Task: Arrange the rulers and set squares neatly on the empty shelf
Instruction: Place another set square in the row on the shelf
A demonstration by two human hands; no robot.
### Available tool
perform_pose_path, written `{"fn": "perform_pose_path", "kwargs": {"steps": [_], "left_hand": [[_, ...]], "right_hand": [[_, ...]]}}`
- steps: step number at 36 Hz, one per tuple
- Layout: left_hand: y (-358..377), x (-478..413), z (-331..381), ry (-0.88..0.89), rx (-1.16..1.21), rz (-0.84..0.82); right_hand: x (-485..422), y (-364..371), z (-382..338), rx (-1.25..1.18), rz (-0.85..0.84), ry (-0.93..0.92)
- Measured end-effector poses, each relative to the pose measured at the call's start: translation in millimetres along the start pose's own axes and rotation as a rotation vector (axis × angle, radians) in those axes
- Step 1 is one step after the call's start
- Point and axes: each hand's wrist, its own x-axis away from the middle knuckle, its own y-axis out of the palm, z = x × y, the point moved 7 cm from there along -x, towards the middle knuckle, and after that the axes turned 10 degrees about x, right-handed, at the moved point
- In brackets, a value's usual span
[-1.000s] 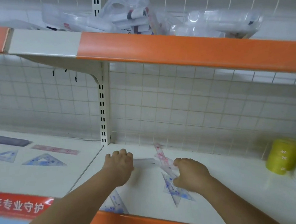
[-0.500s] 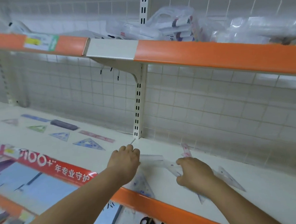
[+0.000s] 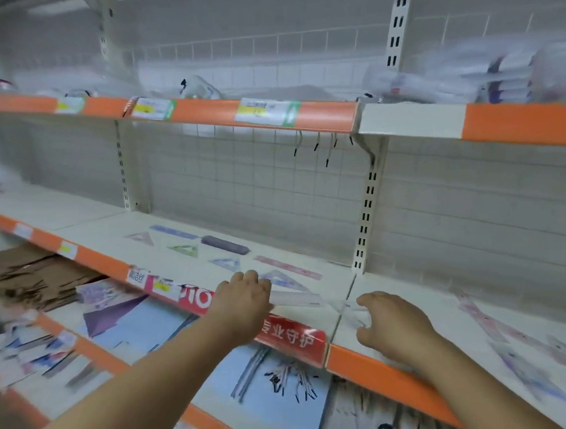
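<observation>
The clear plastic ruler (image 3: 297,298) sits low over the white metal shelf (image 3: 115,232). Its long axis runs left to right, roughly along the shelf's orange front strip (image 3: 386,371), and it crosses the seam between two shelf panels.

Compared with half a second ago, both hands and the ruler have shifted left. The left hand (image 3: 244,300), which was by the slotted upright (image 3: 364,222), is now over the left panel, just beside a translucent blue set square (image 3: 281,279). Its fingers (image 3: 246,279) are curled over the ruler's left end and hold it. The right hand (image 3: 394,323) has its fingers curled at the ruler's right end, but blur hides whether they pinch it.

The long pink ruler (image 3: 483,321) and the bluish set squares (image 3: 534,374), which were right by that hand then, now lie flat on the right panel, apart from it.

Further left on the shelf thin, flat, see-through plastic pieces lie spaced apart:
- a pale triangle (image 3: 141,238)
- a blue strip ruler (image 3: 172,232)
- a green set square (image 3: 185,249)
- a small blue set square (image 3: 226,263)
- a pink strip ruler (image 3: 288,267)

A dark oblong case (image 3: 225,245) lies among them. Behind the shelf is a white wire grid (image 3: 239,184).
</observation>
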Motion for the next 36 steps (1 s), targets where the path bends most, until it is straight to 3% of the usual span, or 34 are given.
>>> {"fn": "perform_pose_path", "kwargs": {"steps": [10, 19, 36], "left_hand": [[-12.8, 34.0, -111.3, -0.012, -0.016, 0.034], [-15.3, 40.2, -175.3, -0.033, 0.029, 0.044], [1.6, -47.5, -282.0, -0.037, 0.038, 0.016]], "right_hand": [[-3.2, -15.2, -110.4, -0.006, 0.041, -0.023], [-19.4, -20.5, -167.3, -0.006, 0.059, -0.033], [-138.2, -24.1, -243.4, -0.064, 0.029, -0.071]]}}
